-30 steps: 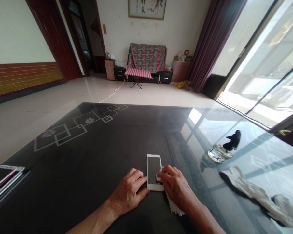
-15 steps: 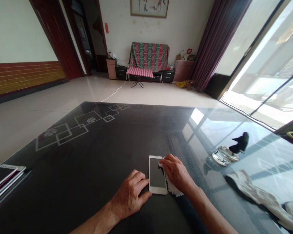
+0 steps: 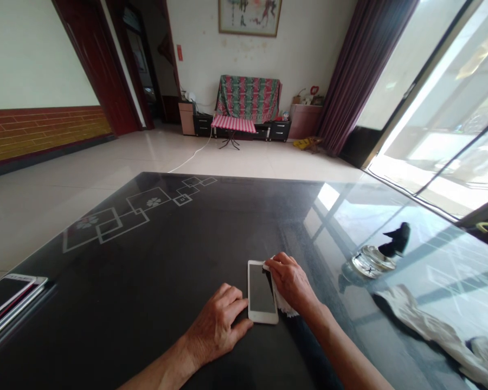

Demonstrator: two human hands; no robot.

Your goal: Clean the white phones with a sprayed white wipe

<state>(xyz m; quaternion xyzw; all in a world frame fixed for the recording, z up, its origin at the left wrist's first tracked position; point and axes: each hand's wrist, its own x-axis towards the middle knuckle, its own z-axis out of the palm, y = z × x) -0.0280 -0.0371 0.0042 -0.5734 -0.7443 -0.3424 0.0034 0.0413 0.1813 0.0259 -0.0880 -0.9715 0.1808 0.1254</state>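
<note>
A white phone (image 3: pixel 261 295) lies face up on the black glass table (image 3: pixel 166 254), its dark screen showing. My left hand (image 3: pixel 219 325) rests flat on the table against the phone's left edge, fingers together, steadying it. My right hand (image 3: pixel 289 281) is closed on a small white cloth (image 3: pixel 283 306) and presses it onto the upper right part of the phone. Most of the cloth is hidden under the hand; only its jagged edge shows below the palm.
A glass ashtray (image 3: pixel 368 261) with a dark object (image 3: pixel 396 240) beside it stands at the right. A crumpled pale rag (image 3: pixel 431 327) lies near the right front. Two stacked phones (image 3: pixel 8 303) sit at the table's left edge.
My right hand slid the cloth from the phone's lower end up to its top right corner. The left hand stayed in place beside the phone.
</note>
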